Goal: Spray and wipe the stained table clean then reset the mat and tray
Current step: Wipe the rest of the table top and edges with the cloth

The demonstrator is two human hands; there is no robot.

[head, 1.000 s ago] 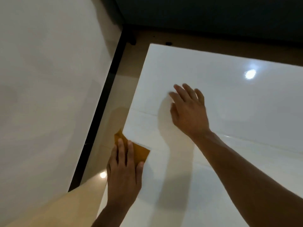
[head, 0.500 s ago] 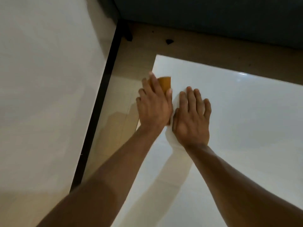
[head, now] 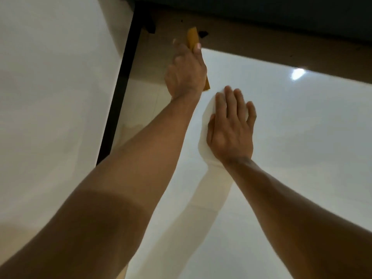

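Note:
The white glossy table (head: 291, 148) fills the right and lower part of the head view. My left hand (head: 186, 75) is at the table's far left corner and grips an orange cloth (head: 192, 38). One end of the cloth sticks out beyond my fingers over the floor, and another edge shows under my palm. My right hand (head: 231, 129) lies flat on the tabletop just right of my left wrist, fingers straight and pressed down, holding nothing. No stain, mat, tray or spray bottle is in view.
A large white panel (head: 56, 87) with a black edge strip (head: 120, 87) runs along the left. A strip of tan tiled floor (head: 145, 65) lies between it and the table. A dark mass crosses the top, and a small dark speck (head: 203, 34) lies on the floor.
My left hand has slid the orange cloth along the table's left edge from near me to the far corner. My right hand has stayed flat on the tabletop.

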